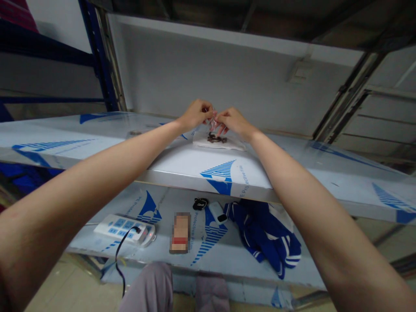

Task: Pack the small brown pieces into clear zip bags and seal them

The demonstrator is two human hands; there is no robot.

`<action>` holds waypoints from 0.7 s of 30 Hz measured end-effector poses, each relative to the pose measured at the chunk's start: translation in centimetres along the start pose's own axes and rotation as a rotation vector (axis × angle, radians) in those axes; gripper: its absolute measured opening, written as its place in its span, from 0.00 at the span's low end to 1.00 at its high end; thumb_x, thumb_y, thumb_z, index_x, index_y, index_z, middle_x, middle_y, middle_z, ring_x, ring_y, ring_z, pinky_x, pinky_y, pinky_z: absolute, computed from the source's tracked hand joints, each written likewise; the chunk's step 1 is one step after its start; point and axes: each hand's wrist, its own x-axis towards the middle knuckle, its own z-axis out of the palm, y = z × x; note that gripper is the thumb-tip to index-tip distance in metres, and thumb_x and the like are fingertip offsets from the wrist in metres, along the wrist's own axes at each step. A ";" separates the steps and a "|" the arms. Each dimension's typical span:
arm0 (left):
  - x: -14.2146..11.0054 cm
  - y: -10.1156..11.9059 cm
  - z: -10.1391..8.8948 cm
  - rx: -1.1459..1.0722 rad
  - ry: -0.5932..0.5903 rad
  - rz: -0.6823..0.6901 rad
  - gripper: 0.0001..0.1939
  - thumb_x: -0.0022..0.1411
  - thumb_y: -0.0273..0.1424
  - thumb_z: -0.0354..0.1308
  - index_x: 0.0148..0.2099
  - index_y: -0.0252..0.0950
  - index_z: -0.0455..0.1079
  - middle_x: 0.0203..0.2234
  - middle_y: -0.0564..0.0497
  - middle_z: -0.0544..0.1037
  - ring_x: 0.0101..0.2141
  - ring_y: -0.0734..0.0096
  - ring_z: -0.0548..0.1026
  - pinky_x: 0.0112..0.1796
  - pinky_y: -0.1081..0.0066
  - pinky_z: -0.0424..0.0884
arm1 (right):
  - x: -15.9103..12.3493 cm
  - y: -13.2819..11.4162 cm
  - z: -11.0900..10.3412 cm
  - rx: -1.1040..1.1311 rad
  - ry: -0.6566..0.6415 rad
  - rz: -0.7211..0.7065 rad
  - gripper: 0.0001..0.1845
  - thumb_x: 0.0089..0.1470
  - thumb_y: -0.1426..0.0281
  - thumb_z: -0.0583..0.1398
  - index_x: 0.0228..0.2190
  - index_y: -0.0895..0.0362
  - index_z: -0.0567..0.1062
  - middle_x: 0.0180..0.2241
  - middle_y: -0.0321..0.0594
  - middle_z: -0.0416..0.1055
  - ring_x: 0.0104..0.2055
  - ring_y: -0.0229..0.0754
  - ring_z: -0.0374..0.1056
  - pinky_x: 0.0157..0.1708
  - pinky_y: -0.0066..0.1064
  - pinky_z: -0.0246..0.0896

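Both my hands are close together over the upper shelf, pinching a small clear plastic bag (213, 124) between them. My left hand (199, 113) has its fingertips closed on the bag's left side. My right hand (234, 121) grips it from the right, fingers bent downward. Just beneath lie several small dark brown pieces (217, 139), too small to name, on a white cloth or paper sheet (203, 142). Whether anything is inside the bag I cannot tell.
The upper shelf (182, 173) has film-covered edges. On the lower shelf (156, 247) are a power strip (125, 229) with a black cable (117, 260), a blurred-out phone-like object (180, 232), a small black item (200, 203), a pale blue device (217, 212) and a blue garment (264, 234).
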 end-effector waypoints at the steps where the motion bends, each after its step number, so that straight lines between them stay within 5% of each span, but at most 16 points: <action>1: -0.1 0.1 -0.1 0.006 -0.008 -0.003 0.09 0.54 0.31 0.53 0.25 0.30 0.64 0.17 0.54 0.66 0.22 0.78 0.65 0.29 0.75 0.63 | 0.1 0.2 -0.1 -0.003 0.011 0.010 0.09 0.53 0.73 0.52 0.27 0.62 0.72 0.24 0.42 0.73 0.21 0.34 0.67 0.23 0.24 0.61; 6: -0.4 0.8 -0.1 0.040 -0.050 -0.004 0.08 0.52 0.30 0.54 0.24 0.30 0.65 0.16 0.55 0.64 0.23 0.77 0.65 0.29 0.74 0.62 | 0.5 1.6 -1.1 -0.030 0.101 0.068 0.10 0.53 0.73 0.52 0.26 0.63 0.72 0.27 0.44 0.73 0.19 0.33 0.66 0.21 0.23 0.60; 14: -1.0 1.4 -0.1 0.020 -0.070 -0.002 0.10 0.53 0.31 0.53 0.26 0.28 0.67 0.20 0.51 0.68 0.26 0.75 0.66 0.31 0.72 0.61 | 0.4 1.7 -0.4 0.031 0.079 -0.064 0.10 0.51 0.70 0.58 0.35 0.60 0.73 0.31 0.42 0.73 0.23 0.32 0.66 0.24 0.23 0.63; 21: -0.1 -1.4 0.7 -0.039 0.211 -0.109 0.20 0.53 0.41 0.57 0.43 0.32 0.64 0.37 0.45 0.70 0.43 0.64 0.67 0.43 0.67 0.61 | 0.8 1.5 -0.8 0.176 0.207 -0.010 0.11 0.51 0.72 0.55 0.37 0.61 0.73 0.31 0.43 0.74 0.26 0.34 0.67 0.28 0.27 0.65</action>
